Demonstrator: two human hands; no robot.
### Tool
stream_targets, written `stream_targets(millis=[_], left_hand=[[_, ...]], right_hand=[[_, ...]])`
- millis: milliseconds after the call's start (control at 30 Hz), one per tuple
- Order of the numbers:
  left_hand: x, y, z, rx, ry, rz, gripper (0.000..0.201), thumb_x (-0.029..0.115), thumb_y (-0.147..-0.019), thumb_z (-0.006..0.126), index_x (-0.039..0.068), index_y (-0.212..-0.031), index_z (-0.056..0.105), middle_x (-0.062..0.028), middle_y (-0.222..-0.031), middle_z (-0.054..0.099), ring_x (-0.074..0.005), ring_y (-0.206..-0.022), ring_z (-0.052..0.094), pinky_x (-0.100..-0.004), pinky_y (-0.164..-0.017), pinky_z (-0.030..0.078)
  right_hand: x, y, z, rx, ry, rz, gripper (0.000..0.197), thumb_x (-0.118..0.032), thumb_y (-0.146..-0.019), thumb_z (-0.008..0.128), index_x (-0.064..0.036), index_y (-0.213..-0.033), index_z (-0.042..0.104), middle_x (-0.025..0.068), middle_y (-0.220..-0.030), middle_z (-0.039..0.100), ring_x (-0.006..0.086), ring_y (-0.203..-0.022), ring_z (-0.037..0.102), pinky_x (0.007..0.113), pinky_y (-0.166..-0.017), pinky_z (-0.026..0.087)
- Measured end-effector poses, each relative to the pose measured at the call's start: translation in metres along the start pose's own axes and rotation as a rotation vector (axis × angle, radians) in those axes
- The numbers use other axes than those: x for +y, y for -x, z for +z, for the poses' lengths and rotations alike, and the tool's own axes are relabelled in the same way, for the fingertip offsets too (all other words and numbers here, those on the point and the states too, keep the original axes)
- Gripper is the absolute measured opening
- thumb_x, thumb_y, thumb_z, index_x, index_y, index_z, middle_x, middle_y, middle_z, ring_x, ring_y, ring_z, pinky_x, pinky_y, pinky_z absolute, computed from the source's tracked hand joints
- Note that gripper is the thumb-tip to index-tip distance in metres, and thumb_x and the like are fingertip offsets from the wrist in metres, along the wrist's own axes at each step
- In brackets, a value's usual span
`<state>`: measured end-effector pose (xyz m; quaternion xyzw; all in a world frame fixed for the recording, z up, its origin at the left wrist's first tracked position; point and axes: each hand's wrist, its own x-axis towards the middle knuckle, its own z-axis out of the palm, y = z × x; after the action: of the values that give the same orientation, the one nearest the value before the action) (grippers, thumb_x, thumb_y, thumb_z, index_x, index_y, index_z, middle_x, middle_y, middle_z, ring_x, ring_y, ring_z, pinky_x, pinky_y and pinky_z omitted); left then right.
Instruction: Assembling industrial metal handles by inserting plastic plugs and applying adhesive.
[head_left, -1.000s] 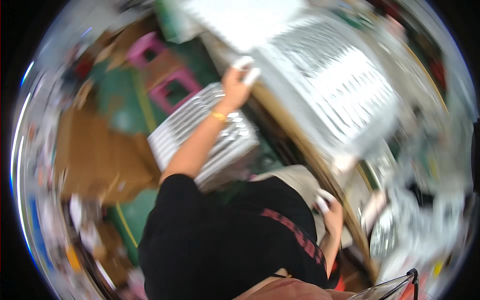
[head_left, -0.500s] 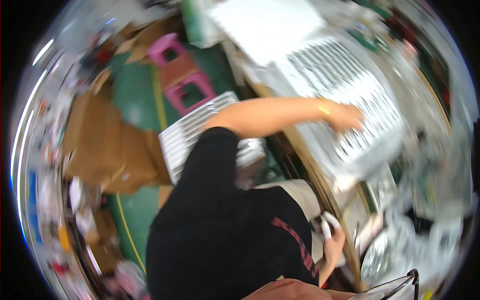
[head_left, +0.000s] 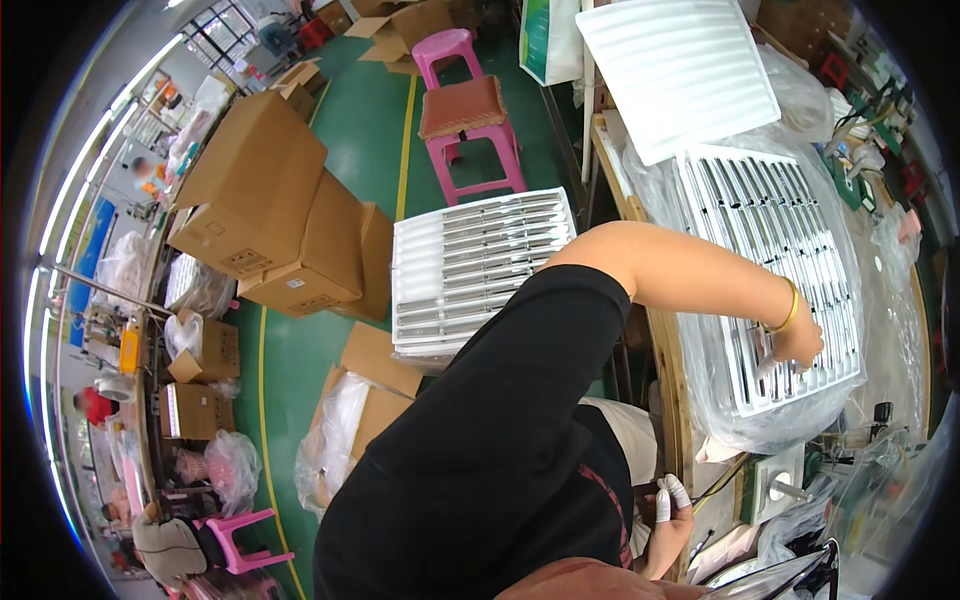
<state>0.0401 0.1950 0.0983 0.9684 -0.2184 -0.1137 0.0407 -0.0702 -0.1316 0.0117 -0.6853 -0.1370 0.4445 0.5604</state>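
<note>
Your left hand (head_left: 795, 345) lies with bent fingers on the white grille (head_left: 770, 270), which sits in clear plastic wrap (head_left: 700, 370) on the table (head_left: 668, 350). Your right hand (head_left: 668, 520), with taped fingertips, is low by your side; I cannot tell what it holds.

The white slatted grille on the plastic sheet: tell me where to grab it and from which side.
Take the white slatted grille by its solid outer frame at the near end, coming from the bench edge where the left hand already rests. The frame looks sturdier than the thin slats, and the grille lies flat on the plastic sheet, so fingers would likely have to hook under that rim.
</note>
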Motion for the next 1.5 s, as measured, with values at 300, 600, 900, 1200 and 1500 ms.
stream_targets(millis=[300, 600, 900, 1200, 1500], left_hand=[[0.027, -0.006, 0.001, -0.141, -0.111, 0.013, 0.044, 0.028, -0.065, 0.072, 0.002, -0.1, 0.065, -0.0193, -0.103, 0.057, -0.0377, -0.105, 0.053, -0.0449, -0.08, 0.049], [0.026, 0.021, 0.019, 0.302, -0.215, 0.158, 0.036, 0.024, -0.054, 0.07, -0.001, -0.079, 0.063, -0.0159, -0.096, 0.057, -0.0318, -0.095, 0.053, -0.0415, -0.073, 0.048], [0.026, 0.047, 0.019, 0.441, -0.055, 0.159, 0.04, 0.001, -0.06, 0.065, -0.001, -0.099, 0.057, -0.022, -0.102, 0.054, -0.0373, -0.101, 0.05, -0.0437, -0.085, 0.041], [0.051, 0.031, 0.013, 0.347, -0.06, 0.099, 0.045, -0.011, -0.067, 0.052, -0.001, -0.11, 0.051, -0.018, -0.105, 0.051, -0.035, -0.096, 0.048, -0.0412, -0.085, 0.04], [0.062, 0.041, 0.025, 0.391, -0.298, 0.067, 0.026, 0.006, -0.074, 0.055, -0.001, -0.098, 0.054, -0.0163, -0.096, 0.053, -0.0321, -0.092, 0.05, -0.0419, -0.08, 0.04]], right_hand=[[0.012, 0.001, -0.013, 0.008, 0.03, -0.008, 0.025, 0.002, -0.087, 0.057, 0.0041, -0.112, 0.058, 0.0072, -0.098, 0.064, 0.0105, -0.077, 0.056, 0.023, -0.073, 0.047], [0.016, 0.011, -0.015, 0.059, 0.06, -0.022, 0.026, 0.001, -0.087, 0.058, 0.0038, -0.112, 0.059, 0.0073, -0.099, 0.064, 0.0108, -0.082, 0.058, 0.022, -0.075, 0.047], [-0.004, 0.02, -0.03, 0.11, 0.343, -0.279, 0.027, -0.012, -0.084, 0.064, -0.0047, -0.11, 0.061, 0.0111, -0.095, 0.061, 0.0191, -0.083, 0.059, 0.029, -0.072, 0.048], [-0.01, 0.03, -0.217, 1.109, 0.378, -0.263, 0.022, -0.018, -0.084, 0.063, -0.0055, -0.101, 0.068, 0.0085, -0.074, 0.066, 0.0143, -0.062, 0.058, 0.028, -0.06, 0.046], [-0.054, -0.086, -0.338, 1.489, 1.271, -0.123, 0.036, -0.03, -0.077, 0.065, -0.0132, -0.109, 0.063, 0.0115, -0.108, 0.06, 0.0311, -0.105, 0.052, 0.046, -0.085, 0.042]])
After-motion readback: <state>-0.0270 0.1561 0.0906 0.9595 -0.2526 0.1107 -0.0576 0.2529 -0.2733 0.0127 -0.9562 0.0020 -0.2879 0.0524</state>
